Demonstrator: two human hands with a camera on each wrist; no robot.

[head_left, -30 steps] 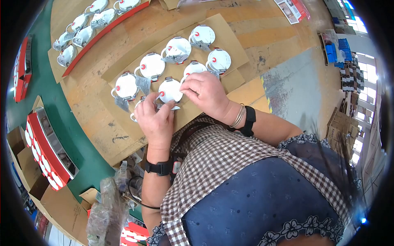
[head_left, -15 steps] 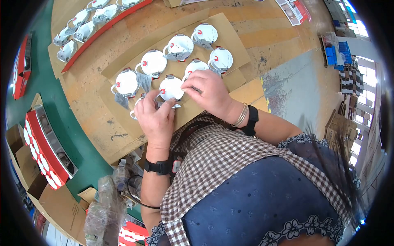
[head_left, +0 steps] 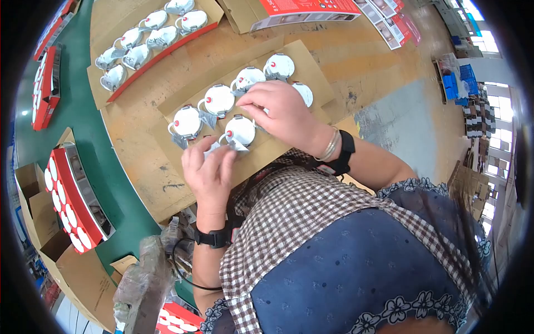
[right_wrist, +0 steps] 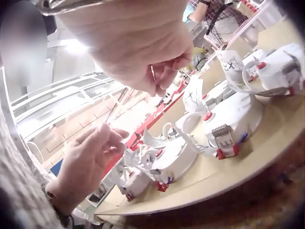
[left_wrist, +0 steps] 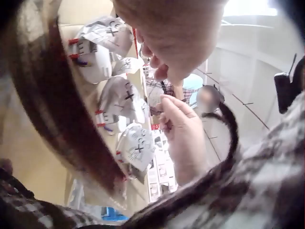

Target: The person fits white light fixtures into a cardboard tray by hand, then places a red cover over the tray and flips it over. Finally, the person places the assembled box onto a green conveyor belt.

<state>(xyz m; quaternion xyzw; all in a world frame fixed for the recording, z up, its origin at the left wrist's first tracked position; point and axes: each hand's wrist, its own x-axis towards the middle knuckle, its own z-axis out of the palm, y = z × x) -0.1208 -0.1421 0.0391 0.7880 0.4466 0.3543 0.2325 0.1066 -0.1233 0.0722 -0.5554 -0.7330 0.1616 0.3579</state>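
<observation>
White round downlights with spring clips, white cable loops and silvery labels stand in rows on a cardboard sheet (head_left: 167,142). My left hand (head_left: 207,170) is at the near edge of the sheet, thumb and fingers loosely bent, beside a front downlight (head_left: 240,131) and its label (head_left: 238,146). My right hand (head_left: 283,117) hovers over the right half of the rows and hides part of them. Its fingers are curled, with thumb and forefinger close together; I cannot tell whether something thin is between them. In the right wrist view, downlights (right_wrist: 233,119) stand below that hand.
Another cardboard tray with a red edge (head_left: 167,62) holds several downlights at the back left. Red printed packaging (head_left: 311,6) lies at the back. Left of the table are red packs (head_left: 72,200) and an open carton (head_left: 83,284). A person (right_wrist: 224,21) is in the background.
The head view has shifted, so the trays appear lower. My left thumb has come away from the front downlight's edge. My right hand now reaches farther over the rows, its fingers still curled.
</observation>
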